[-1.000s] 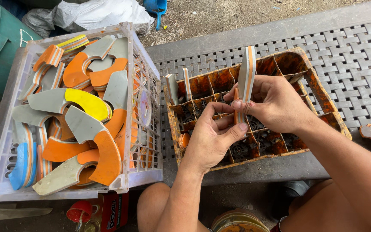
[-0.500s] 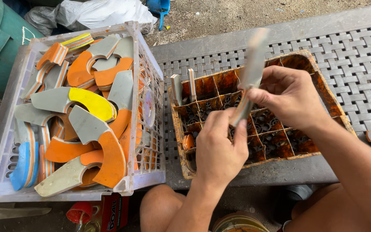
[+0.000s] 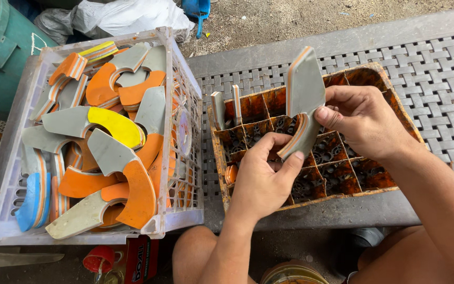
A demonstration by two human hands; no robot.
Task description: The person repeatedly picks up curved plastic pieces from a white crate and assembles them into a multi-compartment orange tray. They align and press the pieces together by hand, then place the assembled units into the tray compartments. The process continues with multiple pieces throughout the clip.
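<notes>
Both hands grip one grey layered offcut [image 3: 305, 92] above the rusty divided tray [image 3: 395, 113] on the woven bench [image 3: 437, 58]. The left hand [image 3: 261, 181] pinches its lower tip with closed fingers; the right hand [image 3: 361, 123] clamps its middle edge. The white crate [image 3: 182, 79] of orange and grey scraps [image 3: 109, 152] sits just beside the tray.

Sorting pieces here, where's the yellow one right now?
The yellow piece lies left in the white crate, among grey and orange pieces.

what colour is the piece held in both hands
Grey piece with orange-striped edge, head view.
</notes>
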